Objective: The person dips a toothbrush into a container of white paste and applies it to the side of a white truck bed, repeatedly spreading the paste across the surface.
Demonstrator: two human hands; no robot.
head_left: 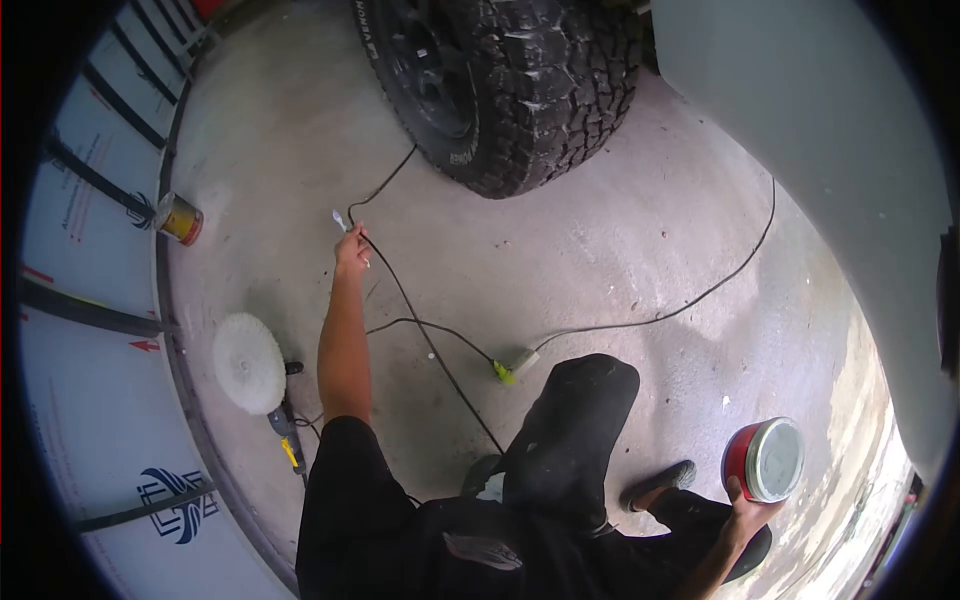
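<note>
My left hand [352, 250] is stretched out forward and grips a black cable [420, 335], lifting it off the concrete floor; a small white object [340, 219] sticks out above the fingers. My right hand [748, 512] holds a round red tin [765, 460] with a silvery lid, low at the right. The cable runs down toward my raised knee [580, 420] in dark trousers. A second stretch of cable [700, 295] lies on the floor and joins a white and yellow plug connector [512, 367].
A large knobby vehicle tyre [510, 85] stands ahead, with pale bodywork [830, 150] curving along the right. A polisher with a white fluffy pad [248, 362] lies at the left by the wall panels [90, 330]. Another small tin [180, 218] rests by the wall.
</note>
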